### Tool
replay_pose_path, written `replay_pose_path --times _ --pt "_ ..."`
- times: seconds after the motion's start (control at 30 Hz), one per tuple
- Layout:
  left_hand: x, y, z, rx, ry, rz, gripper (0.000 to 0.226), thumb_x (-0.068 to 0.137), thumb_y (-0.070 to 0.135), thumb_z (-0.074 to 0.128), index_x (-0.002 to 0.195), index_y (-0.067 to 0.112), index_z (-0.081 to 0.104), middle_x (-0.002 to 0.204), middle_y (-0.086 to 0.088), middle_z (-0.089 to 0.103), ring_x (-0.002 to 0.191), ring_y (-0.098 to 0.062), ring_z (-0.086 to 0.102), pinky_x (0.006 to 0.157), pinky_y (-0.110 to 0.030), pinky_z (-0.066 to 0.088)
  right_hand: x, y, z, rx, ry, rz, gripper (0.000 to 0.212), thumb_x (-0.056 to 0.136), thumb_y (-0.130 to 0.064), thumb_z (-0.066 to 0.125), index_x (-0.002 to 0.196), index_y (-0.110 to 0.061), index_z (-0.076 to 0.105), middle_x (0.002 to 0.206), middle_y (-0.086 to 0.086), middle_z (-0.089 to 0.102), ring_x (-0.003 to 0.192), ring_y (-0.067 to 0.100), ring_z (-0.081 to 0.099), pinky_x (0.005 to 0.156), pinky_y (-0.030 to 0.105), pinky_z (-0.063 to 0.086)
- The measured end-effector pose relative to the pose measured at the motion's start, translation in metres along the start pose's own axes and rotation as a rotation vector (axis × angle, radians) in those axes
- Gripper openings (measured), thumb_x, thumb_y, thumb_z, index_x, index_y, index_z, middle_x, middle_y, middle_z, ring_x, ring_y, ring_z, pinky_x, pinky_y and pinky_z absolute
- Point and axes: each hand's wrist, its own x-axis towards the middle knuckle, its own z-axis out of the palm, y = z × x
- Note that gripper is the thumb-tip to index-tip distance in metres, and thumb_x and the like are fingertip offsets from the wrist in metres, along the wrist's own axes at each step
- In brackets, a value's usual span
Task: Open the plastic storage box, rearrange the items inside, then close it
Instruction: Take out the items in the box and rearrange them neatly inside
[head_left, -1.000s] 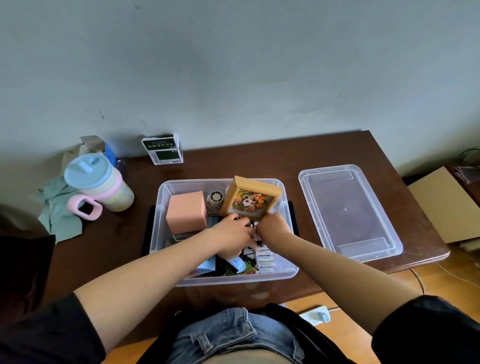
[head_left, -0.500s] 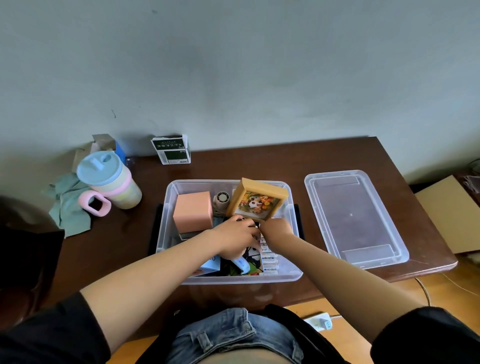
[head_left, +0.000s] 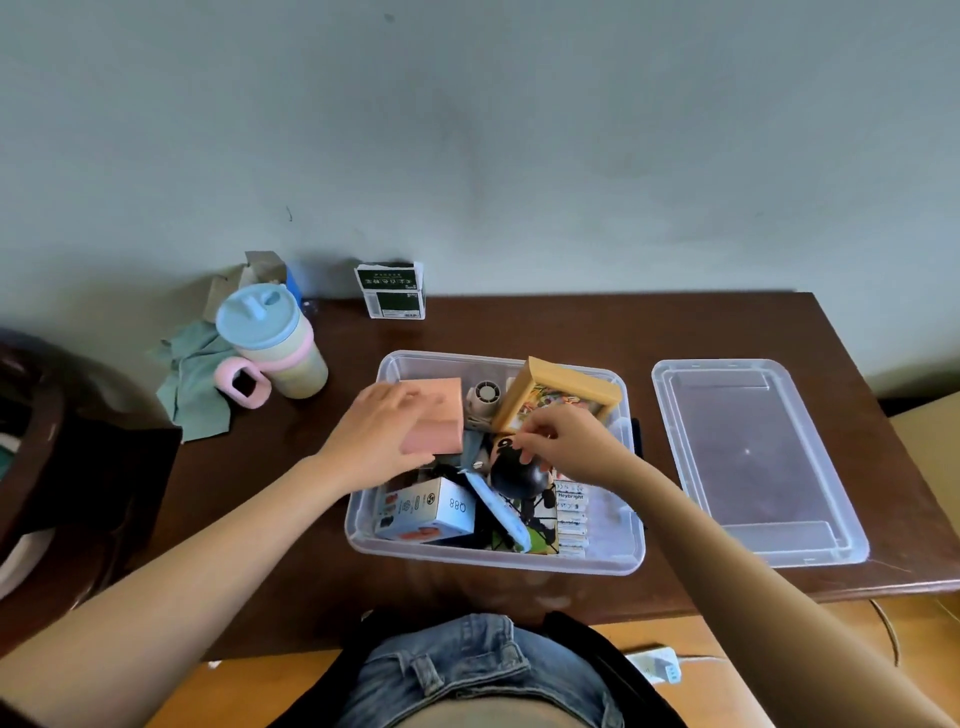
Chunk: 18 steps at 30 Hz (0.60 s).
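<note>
Left hand (head_left: 382, 435) grips the pink box (head_left: 435, 414); right hand (head_left: 569, 442) pinches something small, unclear what, over the bin (head_left: 498, 560). The leaning frame (head_left: 558, 397) could topple if nudged.

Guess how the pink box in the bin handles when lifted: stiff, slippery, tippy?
The pink box probably stays stiff: its faces and edges look flat. The left hand spans it with spread fingers, so it seems light. Its smooth surface may slip. Flat sides mean it shouldn't roll.
</note>
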Motion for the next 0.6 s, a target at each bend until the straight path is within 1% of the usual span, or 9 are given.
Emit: replay_pose_path --times 0.03,0.1,0.23,0.27,0.37,0.43,0.5,0.57,0.6 --pt "-0.002 -0.003 0.003 0.063 -0.028 0.000 0.067 0.082 0.046 0.064 0.141 0.030 0.037 0.140 0.002 0.039 0.131 -0.022 0.035 0.114 -0.035 0.016 0.004 -0.007 0.005 0.002 -0.018 -0.019 0.016 0.095 -0.022 0.054 0.083 -0.019 0.065 0.075 -0.008 0.069 0.060 0.005 0.062 0.055 0.017 0.050" --pt "-0.004 -0.006 0.009 0.104 -0.005 0.011 0.065 0.082 0.040 0.064 0.141 0.030 0.037 0.139 0.002 0.040 0.131 -0.022 0.034 0.116 -0.032 0.010 0.011 -0.021 0.015 -0.032 -0.043 -0.056 0.018 0.095 -0.020 0.052 0.088 -0.018 0.068 0.083 -0.003 0.071 0.067 0.009 0.065 0.060 0.021 0.054" --pt "-0.003 -0.006 0.015 0.116 0.125 0.021 0.052 0.082 0.027 0.065 0.132 0.024 0.050 0.131 0.000 0.050 0.124 -0.024 0.044 0.116 -0.035 0.013 0.027 -0.043 0.035 -0.223 -0.041 -0.130 0.026 0.096 -0.016 0.046 0.102 -0.012 0.070 0.101 0.002 0.070 0.086 0.018 0.065 0.077 0.030 0.054" --pt "-0.003 -0.006 0.016 0.120 0.139 0.019 0.050 0.082 0.027 0.065 0.130 0.023 0.051 0.130 0.000 0.050 0.123 -0.024 0.045 0.116 -0.036 0.014 0.031 -0.046 0.041 -0.295 -0.077 -0.129 0.027 0.095 -0.016 0.044 0.101 -0.010 0.069 0.099 0.004 0.069 0.087 0.021 0.065 0.076 0.032 0.053" --pt "0.000 -0.007 0.017 0.082 0.139 0.019 0.051 0.082 0.022 0.065 0.130 0.022 0.049 0.133 0.000 0.046 0.124 -0.025 0.042 0.114 -0.040 0.018 0.039 -0.050 0.057 -0.480 -0.260 -0.111 0.028 0.096 -0.017 0.039 0.083 -0.004 0.061 0.085 0.011 0.062 0.078 0.028 0.058 0.063 0.033 0.043" --pt "-0.001 -0.007 0.019 -0.023 0.159 0.005 0.051 0.081 0.012 0.063 0.130 0.020 0.050 0.136 -0.004 0.043 0.125 -0.027 0.041 0.110 -0.041 0.026 0.042 -0.052 0.064 -0.550 -0.383 -0.112 0.032 0.099 -0.017 0.035 0.088 -0.002 0.062 0.092 0.014 0.062 0.077 0.026 0.052 0.067 0.034 0.041" --pt "-0.002 -0.005 0.022 -0.152 0.197 -0.005 0.050 0.081 0.004 0.061 0.128 0.018 0.053 0.138 -0.007 0.041 0.125 -0.031 0.038 0.108 -0.042 0.031 0.046 -0.052 0.066 -0.539 -0.460 -0.083 0.032 0.099 -0.018 0.035 0.089 -0.003 0.061 0.094 0.015 0.060 0.078 0.024 0.049 0.069 0.033 0.039" --pt "-0.003 -0.005 0.024 -0.269 0.230 -0.017 0.049 0.080 -0.002 0.061 0.125 0.016 0.056 0.140 -0.007 0.040 0.127 -0.031 0.036 0.110 -0.044 0.032 0.052 -0.052 0.063 -0.504 -0.524 -0.038 0.028 0.095 -0.021 0.040 0.078 -0.007 0.056 0.088 0.013 0.056 0.072 0.022 0.047 0.063 0.031 0.037" --pt "-0.003 -0.006 0.024 -0.315 0.242 -0.027 0.049 0.079 -0.004 0.061 0.124 0.016 0.057 0.141 -0.006 0.040 0.129 -0.031 0.035 0.110 -0.044 0.031 0.055 -0.051 0.062 -0.489 -0.543 -0.018 0.027 0.093 -0.021 0.042 0.076 -0.006 0.057 0.086 0.014 0.059 0.069 0.021 0.048 0.060 0.032 0.039"
